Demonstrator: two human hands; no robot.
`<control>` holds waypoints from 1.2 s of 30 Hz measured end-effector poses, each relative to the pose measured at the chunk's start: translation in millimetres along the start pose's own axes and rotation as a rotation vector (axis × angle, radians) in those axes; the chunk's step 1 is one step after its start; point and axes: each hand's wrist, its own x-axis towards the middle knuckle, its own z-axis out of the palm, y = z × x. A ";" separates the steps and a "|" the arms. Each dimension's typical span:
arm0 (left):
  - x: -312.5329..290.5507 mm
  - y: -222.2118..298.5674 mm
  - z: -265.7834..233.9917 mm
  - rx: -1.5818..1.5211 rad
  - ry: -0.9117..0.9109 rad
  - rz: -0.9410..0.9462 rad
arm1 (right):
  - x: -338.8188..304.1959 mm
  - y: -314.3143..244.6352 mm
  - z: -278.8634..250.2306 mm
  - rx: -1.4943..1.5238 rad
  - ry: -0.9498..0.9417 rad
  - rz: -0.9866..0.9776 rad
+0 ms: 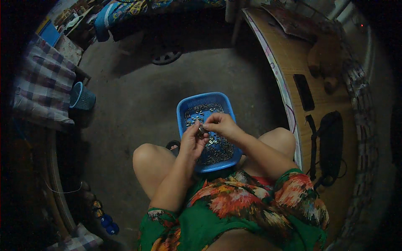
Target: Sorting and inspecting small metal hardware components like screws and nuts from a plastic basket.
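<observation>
Blue basket on lap, full of metal clips; left hand and right hand grips pinched together on one clip. Step: joining; next needs fine alignment.

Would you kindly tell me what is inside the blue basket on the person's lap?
The blue basket holds a layer of many small metal pieces. Both hands, left hand and right hand, pinch one piece above it, covering the middle, so what lies beneath them cannot be seen.

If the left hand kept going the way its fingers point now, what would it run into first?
The left hand points up and to the right, at a small metal piece pinched between both hands. Just beyond are the right hand's fingertips. Depth is hard to judge, but they look already touching.
</observation>
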 end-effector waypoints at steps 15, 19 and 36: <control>0.7 0.9 -1.4 -0.136 -0.089 -0.103 | 1.7 3.7 3.0 0.157 -0.076 -0.145; 1.4 0.0 -5.5 -0.095 -0.104 -0.051 | 3.7 7.0 6.0 0.055 -0.009 -0.161; -4.3 3.4 -1.5 0.068 -0.067 0.075 | 2.0 2.3 -12.1 0.290 -0.155 0.372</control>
